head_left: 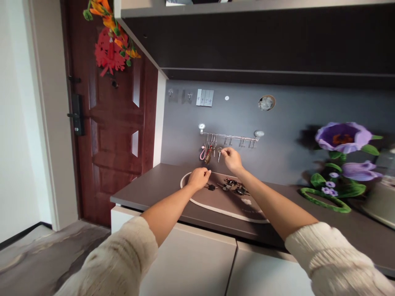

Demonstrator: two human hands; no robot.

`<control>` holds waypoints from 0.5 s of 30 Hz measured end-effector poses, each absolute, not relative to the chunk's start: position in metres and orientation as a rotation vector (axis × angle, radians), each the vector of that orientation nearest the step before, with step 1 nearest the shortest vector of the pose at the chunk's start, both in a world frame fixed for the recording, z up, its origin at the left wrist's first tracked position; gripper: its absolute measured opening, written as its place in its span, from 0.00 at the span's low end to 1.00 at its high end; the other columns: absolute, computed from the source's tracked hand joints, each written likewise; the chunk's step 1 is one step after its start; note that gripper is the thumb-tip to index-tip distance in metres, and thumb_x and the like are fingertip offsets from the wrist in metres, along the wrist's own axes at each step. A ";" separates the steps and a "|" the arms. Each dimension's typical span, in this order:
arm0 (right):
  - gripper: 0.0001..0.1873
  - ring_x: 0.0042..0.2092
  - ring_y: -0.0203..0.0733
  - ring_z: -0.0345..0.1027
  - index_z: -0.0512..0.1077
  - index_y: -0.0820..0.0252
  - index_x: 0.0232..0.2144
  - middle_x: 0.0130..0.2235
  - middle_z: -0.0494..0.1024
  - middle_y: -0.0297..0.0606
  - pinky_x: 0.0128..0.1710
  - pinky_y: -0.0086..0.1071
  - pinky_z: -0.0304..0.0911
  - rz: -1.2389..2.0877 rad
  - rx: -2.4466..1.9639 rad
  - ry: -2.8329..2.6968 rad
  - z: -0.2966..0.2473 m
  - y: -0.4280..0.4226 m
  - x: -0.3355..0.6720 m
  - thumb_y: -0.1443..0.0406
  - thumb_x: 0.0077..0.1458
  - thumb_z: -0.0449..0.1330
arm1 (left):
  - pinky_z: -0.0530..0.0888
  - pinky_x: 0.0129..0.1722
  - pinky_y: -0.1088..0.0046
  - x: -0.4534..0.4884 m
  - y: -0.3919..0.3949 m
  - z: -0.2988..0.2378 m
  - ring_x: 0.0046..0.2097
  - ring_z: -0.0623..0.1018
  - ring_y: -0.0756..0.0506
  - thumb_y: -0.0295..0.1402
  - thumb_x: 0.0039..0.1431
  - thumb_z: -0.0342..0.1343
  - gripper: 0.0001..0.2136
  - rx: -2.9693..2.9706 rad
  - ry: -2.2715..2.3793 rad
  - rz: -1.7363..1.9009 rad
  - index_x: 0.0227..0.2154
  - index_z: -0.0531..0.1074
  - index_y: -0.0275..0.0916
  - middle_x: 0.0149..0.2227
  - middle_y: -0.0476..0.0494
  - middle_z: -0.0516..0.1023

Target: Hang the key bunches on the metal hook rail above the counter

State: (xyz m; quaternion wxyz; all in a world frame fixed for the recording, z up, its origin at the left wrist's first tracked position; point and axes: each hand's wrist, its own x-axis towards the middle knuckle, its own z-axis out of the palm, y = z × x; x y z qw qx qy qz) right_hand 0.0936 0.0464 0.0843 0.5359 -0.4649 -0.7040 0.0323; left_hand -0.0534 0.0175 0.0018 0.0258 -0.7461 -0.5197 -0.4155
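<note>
My right hand (232,159) is raised to the hook rail (230,136) on the grey wall, its fingertips pinching a key (219,155) on a ring just below the hooks. Left of that key, several keys hang from the rail, with a brown key fob (208,155) and a pink loop strap (202,153) among them. My left hand (199,178) is closed low over the left part of a brown mat (226,213) with a pale rim; whatever its fingers hold is hidden. A black-headed key (211,187) lies beside it. More bunched keys (236,187) lie on the mat under my right forearm.
Purple fabric flowers (343,137) with a green base stand at the right of the counter (138,185), near a pale pot (381,201). A dark shelf (262,41) overhangs the counter. Light switches (205,98) sit on the wall, and a red-brown door (114,144) is at left.
</note>
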 end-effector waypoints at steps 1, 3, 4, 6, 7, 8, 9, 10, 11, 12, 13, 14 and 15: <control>0.11 0.30 0.37 0.62 0.68 0.62 0.26 0.27 0.72 0.37 0.34 0.31 0.57 0.075 -1.096 -1.672 0.087 0.050 0.092 0.61 0.47 0.50 | 0.57 0.28 0.74 -0.053 0.017 0.002 0.27 0.68 0.49 0.39 0.58 0.40 0.19 -2.304 -1.604 -1.286 0.22 0.71 0.37 0.25 0.45 0.74; 0.11 0.31 0.37 0.62 0.69 0.62 0.26 0.28 0.73 0.37 0.35 0.31 0.57 0.074 -1.077 -1.663 0.090 0.056 0.089 0.62 0.47 0.50 | 0.57 0.28 0.74 -0.053 0.018 0.001 0.27 0.68 0.49 0.39 0.58 0.40 0.19 -2.293 -1.606 -1.290 0.22 0.71 0.37 0.25 0.45 0.74; 0.11 0.31 0.37 0.63 0.69 0.62 0.27 0.29 0.73 0.37 0.35 0.31 0.57 0.075 -1.074 -1.660 0.092 0.059 0.088 0.62 0.47 0.50 | 0.57 0.28 0.74 -0.052 0.018 0.001 0.27 0.68 0.49 0.39 0.58 0.40 0.19 -2.286 -1.612 -1.290 0.22 0.71 0.37 0.25 0.45 0.74; 0.11 0.32 0.37 0.63 0.69 0.62 0.27 0.30 0.74 0.38 0.37 0.31 0.57 0.078 -1.083 -1.653 0.094 0.064 0.085 0.63 0.47 0.49 | 0.58 0.28 0.74 -0.052 0.019 0.001 0.28 0.69 0.49 0.38 0.58 0.40 0.18 -2.273 -1.624 -1.291 0.22 0.71 0.37 0.25 0.44 0.74; 0.10 0.32 0.37 0.63 0.69 0.62 0.27 0.30 0.74 0.38 0.37 0.31 0.58 0.078 -1.093 -1.650 0.095 0.067 0.084 0.63 0.47 0.49 | 0.58 0.29 0.74 -0.052 0.019 0.000 0.28 0.69 0.49 0.38 0.58 0.40 0.18 -2.267 -1.630 -1.293 0.22 0.71 0.37 0.25 0.44 0.74; 0.10 0.33 0.37 0.64 0.69 0.62 0.27 0.30 0.74 0.38 0.38 0.32 0.58 0.077 -1.104 -1.647 0.096 0.069 0.082 0.64 0.47 0.49 | 0.58 0.29 0.74 -0.052 0.020 0.000 0.28 0.69 0.49 0.38 0.58 0.40 0.18 -2.261 -1.638 -1.297 0.23 0.71 0.37 0.25 0.44 0.74; 0.10 0.33 0.37 0.64 0.69 0.62 0.27 0.31 0.74 0.38 0.38 0.32 0.58 0.077 -1.117 -1.642 0.097 0.072 0.081 0.64 0.47 0.49 | 0.58 0.29 0.74 -0.052 0.020 0.000 0.28 0.69 0.48 0.39 0.58 0.40 0.18 -2.254 -1.646 -1.302 0.23 0.71 0.37 0.26 0.44 0.74; 0.10 0.33 0.38 0.64 0.70 0.62 0.27 0.31 0.74 0.38 0.39 0.32 0.58 0.078 -1.131 -1.635 0.098 0.074 0.081 0.65 0.47 0.49 | 0.58 0.29 0.74 -0.052 0.021 -0.001 0.29 0.70 0.48 0.39 0.58 0.40 0.18 -2.246 -1.657 -1.308 0.24 0.72 0.37 0.26 0.44 0.74; 0.10 0.34 0.38 0.64 0.70 0.62 0.27 0.31 0.74 0.39 0.39 0.32 0.58 0.081 -1.145 -1.625 0.099 0.077 0.080 0.65 0.47 0.49 | 0.58 0.29 0.74 -0.052 0.021 -0.001 0.29 0.70 0.48 0.38 0.58 0.41 0.17 -2.241 -1.666 -1.314 0.24 0.72 0.37 0.26 0.44 0.74; 0.10 0.34 0.38 0.65 0.70 0.62 0.27 0.31 0.74 0.39 0.39 0.32 0.58 0.084 -1.160 -1.613 0.100 0.080 0.080 0.66 0.47 0.49 | 0.58 0.29 0.74 -0.052 0.022 -0.001 0.29 0.70 0.48 0.38 0.58 0.41 0.17 -2.236 -1.673 -1.319 0.24 0.71 0.37 0.26 0.44 0.74; 0.10 0.34 0.38 0.65 0.70 0.62 0.28 0.32 0.74 0.39 0.40 0.32 0.58 0.087 -1.173 -1.601 0.101 0.083 0.080 0.66 0.47 0.49 | 0.58 0.29 0.74 -0.052 0.022 -0.001 0.29 0.70 0.48 0.38 0.58 0.41 0.17 -2.233 -1.674 -1.322 0.24 0.71 0.37 0.26 0.44 0.75; 0.10 0.35 0.38 0.65 0.70 0.63 0.28 0.32 0.75 0.40 0.40 0.32 0.58 0.086 -1.184 -1.592 0.101 0.086 0.080 0.66 0.47 0.49 | 0.58 0.29 0.73 -0.052 0.022 -0.001 0.29 0.70 0.48 0.38 0.58 0.41 0.17 -2.231 -1.675 -1.322 0.24 0.71 0.37 0.26 0.43 0.75; 0.10 0.35 0.38 0.66 0.70 0.63 0.28 0.32 0.75 0.40 0.40 0.32 0.59 0.082 -1.193 -1.586 0.102 0.088 0.079 0.66 0.47 0.49 | 0.58 0.29 0.73 -0.052 0.022 -0.001 0.29 0.70 0.48 0.38 0.58 0.41 0.17 -2.229 -1.676 -1.320 0.23 0.71 0.37 0.26 0.43 0.75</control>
